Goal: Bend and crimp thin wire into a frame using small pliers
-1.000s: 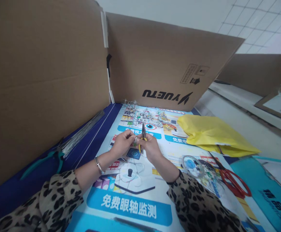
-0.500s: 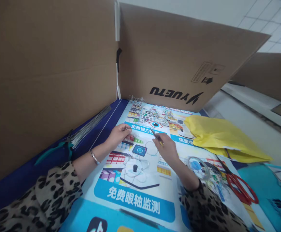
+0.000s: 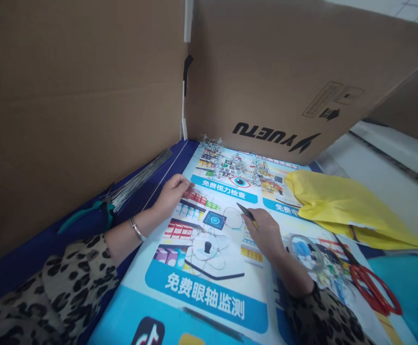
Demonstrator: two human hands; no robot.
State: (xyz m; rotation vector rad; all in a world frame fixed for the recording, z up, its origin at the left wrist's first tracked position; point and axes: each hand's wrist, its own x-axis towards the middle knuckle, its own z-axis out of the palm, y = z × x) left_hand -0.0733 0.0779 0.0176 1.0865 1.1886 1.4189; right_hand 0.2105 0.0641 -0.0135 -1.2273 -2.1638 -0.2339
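Note:
My left hand [image 3: 173,194] is closed in a pinch above the printed poster [image 3: 122,306], and a fine wire seems to run from its fingertips, hard to make out. My right hand [image 3: 264,235] grips a slim pointed tool [image 3: 246,214] with a dark tip and a yellowish middle; its exact kind is unclear. A thin wire loop [image 3: 224,213] shows just left of that hand. More bent wire in petal-like loops [image 3: 226,254] lies on the poster below, between the hands.
Teal-handled pliers [image 3: 86,215] and a bundle of straight wires [image 3: 140,179] lie left. Tangled wire pieces [image 3: 237,165] sit at the back. Right are a yellow bag [image 3: 352,203], a clear roll [image 3: 305,251] and red-handled scissors [image 3: 374,287]. Cardboard walls [image 3: 266,72] stand behind.
The view has shifted, so the surroundings sit further right. My right hand with the pointed tool has moved slightly nearer to me, and my left hand is a little further from it.

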